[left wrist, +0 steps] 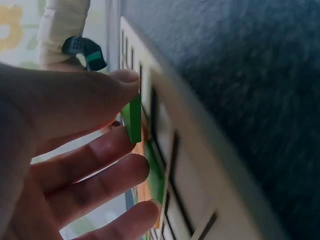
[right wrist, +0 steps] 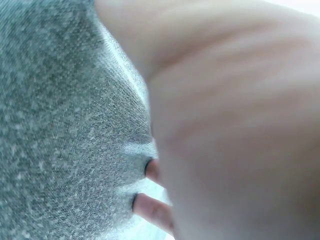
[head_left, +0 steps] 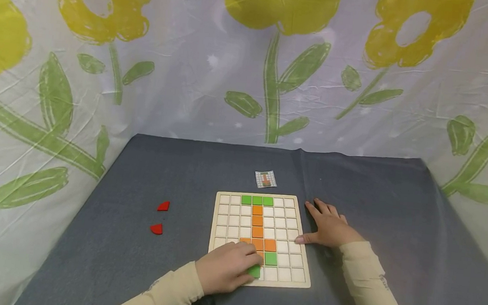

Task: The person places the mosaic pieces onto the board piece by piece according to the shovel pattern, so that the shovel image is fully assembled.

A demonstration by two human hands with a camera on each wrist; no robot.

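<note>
My left hand (head_left: 228, 267) pinches a green square tile (left wrist: 132, 119) between thumb and fingers, over the near rows of a wooden grid board (head_left: 258, 282). Behind those fingertips, another green piece (left wrist: 155, 172) sits in the grid. Orange tiles (head_left: 257, 220) run down the middle column and spread sideways lower down. Three green tiles (head_left: 257, 200) line the far row, and a green tile (head_left: 270, 258) lies right of the orange ones. At the board's right edge rests my right hand (head_left: 332, 229), fingers spread and thumb touching the rim. My left hand hides part of the board's near left.
Beyond the board lies a small pattern card (head_left: 265, 179). Two red quarter-round pieces, the far one (head_left: 163, 206) and the near one (head_left: 156, 228), lie on the dark tablecloth (head_left: 182, 166) to the left. A flowered curtain (head_left: 181, 69) hangs behind the table.
</note>
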